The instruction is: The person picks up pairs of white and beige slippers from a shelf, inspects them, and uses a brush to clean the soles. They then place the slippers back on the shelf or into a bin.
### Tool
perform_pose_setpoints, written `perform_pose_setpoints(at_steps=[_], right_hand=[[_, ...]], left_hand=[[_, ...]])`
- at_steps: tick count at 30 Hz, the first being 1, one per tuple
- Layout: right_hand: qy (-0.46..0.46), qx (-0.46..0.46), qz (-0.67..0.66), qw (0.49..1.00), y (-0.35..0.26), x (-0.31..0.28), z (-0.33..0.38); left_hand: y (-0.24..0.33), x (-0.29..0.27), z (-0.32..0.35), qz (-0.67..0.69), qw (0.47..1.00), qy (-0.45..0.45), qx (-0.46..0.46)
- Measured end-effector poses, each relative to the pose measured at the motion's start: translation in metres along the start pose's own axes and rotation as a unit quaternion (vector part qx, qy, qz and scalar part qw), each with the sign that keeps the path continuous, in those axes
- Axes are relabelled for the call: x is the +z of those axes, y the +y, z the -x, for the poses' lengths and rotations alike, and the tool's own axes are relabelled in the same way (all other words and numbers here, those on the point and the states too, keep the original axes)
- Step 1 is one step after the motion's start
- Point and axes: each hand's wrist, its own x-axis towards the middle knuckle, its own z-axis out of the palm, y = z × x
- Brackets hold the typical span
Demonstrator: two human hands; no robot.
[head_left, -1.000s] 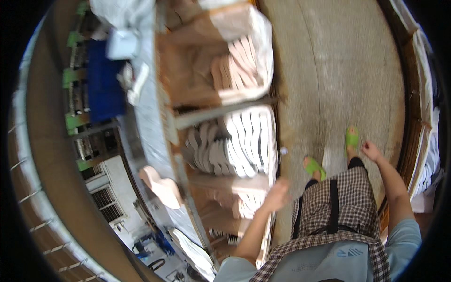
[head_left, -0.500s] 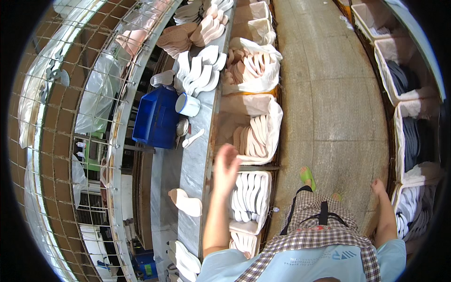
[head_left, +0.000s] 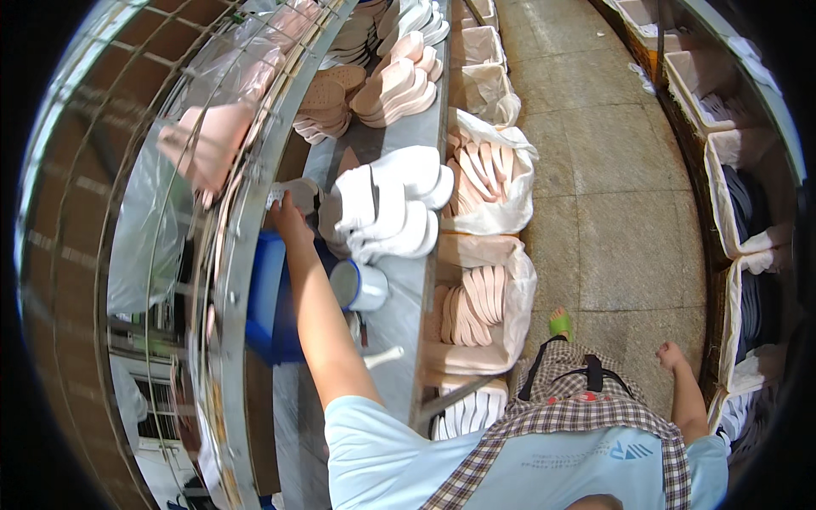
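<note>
My left arm stretches forward over the bench, passing above a blue plastic bin [head_left: 270, 293]. At the bin's far end, my left hand [head_left: 291, 219] has its fingers closed around the end of a pale insole [head_left: 304, 192]; the grip is partly hidden. Just right of that hand stand stacks of white insoles [head_left: 395, 208]. A white mug with a blue rim [head_left: 367, 287] is beside my forearm, with a white spoon-shaped tool [head_left: 387, 357] nearer me. By my right side hangs my right hand [head_left: 671, 355], its fingers loosely curled around nothing visible.
Stacks of pink insoles [head_left: 395, 92] and brown insoles [head_left: 327, 93] stand farther along the grey bench [head_left: 399, 319]. Lined baskets [head_left: 520, 336] of insoles line the aisle floor [head_left: 625, 225], with more baskets [head_left: 722, 195] at right. Wire mesh [head_left: 93, 212] borders the bench's left.
My left hand has moved forward and left, from above the baskets to the pale insole beyond the blue bin. I have advanced along the bench. My right hand stays low.
</note>
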Motion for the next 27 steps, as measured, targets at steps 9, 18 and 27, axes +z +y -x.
perform_pose_setpoints(at_steps=[9,18,27], right_hand=[[-0.026,-0.066,-0.179,0.981,-0.207,0.033,-0.064],[-0.028,-0.004,0.045,0.999,-0.231,0.027,-0.077],[-0.023,-0.040,0.023,0.999,-0.288,0.010,-0.107]], left_hand=[[-0.110,0.019,-0.226,-0.087,0.990,0.090,-0.071],[-0.134,-0.008,-0.226,-0.472,0.867,-0.130,0.093],[-0.173,-0.013,-0.302,-0.346,0.907,-0.238,0.025]])
